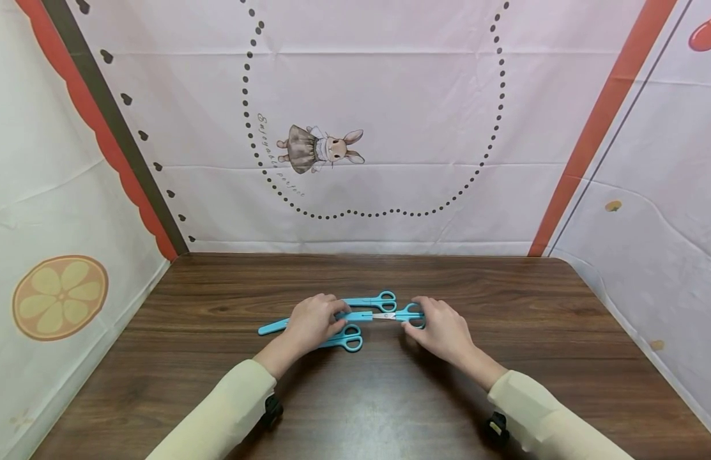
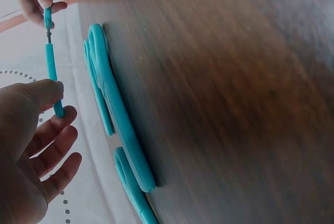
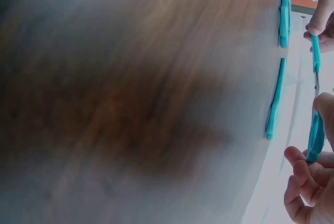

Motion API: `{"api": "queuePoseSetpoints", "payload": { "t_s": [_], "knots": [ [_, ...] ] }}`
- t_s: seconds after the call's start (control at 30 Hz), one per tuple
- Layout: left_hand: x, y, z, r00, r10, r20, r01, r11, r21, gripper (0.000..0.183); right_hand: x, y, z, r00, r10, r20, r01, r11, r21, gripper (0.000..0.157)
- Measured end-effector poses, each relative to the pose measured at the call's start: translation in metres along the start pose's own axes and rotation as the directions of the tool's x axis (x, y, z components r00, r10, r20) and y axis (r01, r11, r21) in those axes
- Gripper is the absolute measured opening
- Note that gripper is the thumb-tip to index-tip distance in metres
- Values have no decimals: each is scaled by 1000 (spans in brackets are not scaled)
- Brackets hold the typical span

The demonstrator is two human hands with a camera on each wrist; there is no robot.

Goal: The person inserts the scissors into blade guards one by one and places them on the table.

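Between my hands, above the table, is a pair of blue scissors with a short length of metal blade bare. My left hand pinches the blue blade cover between thumb and index finger, the other fingers loosely bent in the left wrist view. At the handle loops, my right hand grips the scissors with thumb and fingers. The cover still surrounds the blade tips. Another pair of blue scissors lies just behind; the handles of a further pair show beside my left hand, which partly hides it.
A blue tapered end sticks out left of my left hand. The brown wood-grain table reaches back to a printed cloth, with more cloth on both sides. Dark wrist devices sit at the sleeves.
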State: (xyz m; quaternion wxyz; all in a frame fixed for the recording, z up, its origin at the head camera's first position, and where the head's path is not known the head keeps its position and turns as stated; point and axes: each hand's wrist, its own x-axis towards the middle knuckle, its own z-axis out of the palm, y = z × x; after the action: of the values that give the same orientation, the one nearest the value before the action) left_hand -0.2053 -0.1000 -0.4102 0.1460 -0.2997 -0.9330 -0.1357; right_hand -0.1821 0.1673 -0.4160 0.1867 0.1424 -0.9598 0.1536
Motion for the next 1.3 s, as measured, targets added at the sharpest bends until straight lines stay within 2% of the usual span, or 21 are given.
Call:
{"api": "queuePoseSetpoints", "payload": {
  "t_s": [0.53, 1.03, 1.3],
  "knots": [
    [2, 7, 1, 999, 29, -33, -29, 1000, 2, 17, 4, -11, 4, 1000, 8, 27, -9, 1000, 26, 46],
    [1, 7, 2, 999, 10, -35, -10, 1000, -3, 17, 4, -11, 6, 1000, -9, 15, 8, 999, 47, 46],
    [1, 7, 1, 997, 30, -73, -29, 999, 18, 17, 6, -12, 9, 1000, -5, 2, 5, 998, 68, 44]
  ]
}}
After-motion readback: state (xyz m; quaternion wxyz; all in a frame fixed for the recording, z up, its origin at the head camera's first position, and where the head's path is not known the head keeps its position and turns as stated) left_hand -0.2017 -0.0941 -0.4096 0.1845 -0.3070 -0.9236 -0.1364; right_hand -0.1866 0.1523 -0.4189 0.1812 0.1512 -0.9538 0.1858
